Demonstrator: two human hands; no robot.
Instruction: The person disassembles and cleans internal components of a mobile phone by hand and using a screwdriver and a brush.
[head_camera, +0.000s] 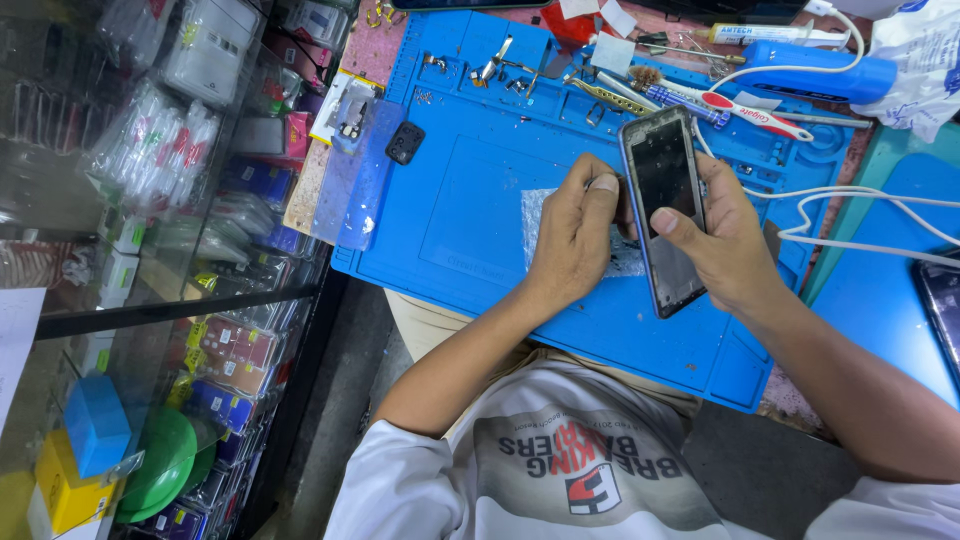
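Phone (664, 205) sat over the repair mat (470, 215), between both hands; toothbrush (750, 110) and tweezers (610, 97) lay behind it; camera module (404, 142) off left.

A blue work mat (480, 220) covers the counter. Near its far edge lie a toothbrush (745, 110), metal tweezers (610, 97) and a blue handheld tool (820, 68). A small black part (404, 143) sits at the mat's left edge beside a clear plastic sheet (358, 180). White cables (860, 215) trail toward the right edge.

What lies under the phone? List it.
Under the phone: a bubble-wrap sheet on the blue repair mat. The right hand and left hand cover the rest.
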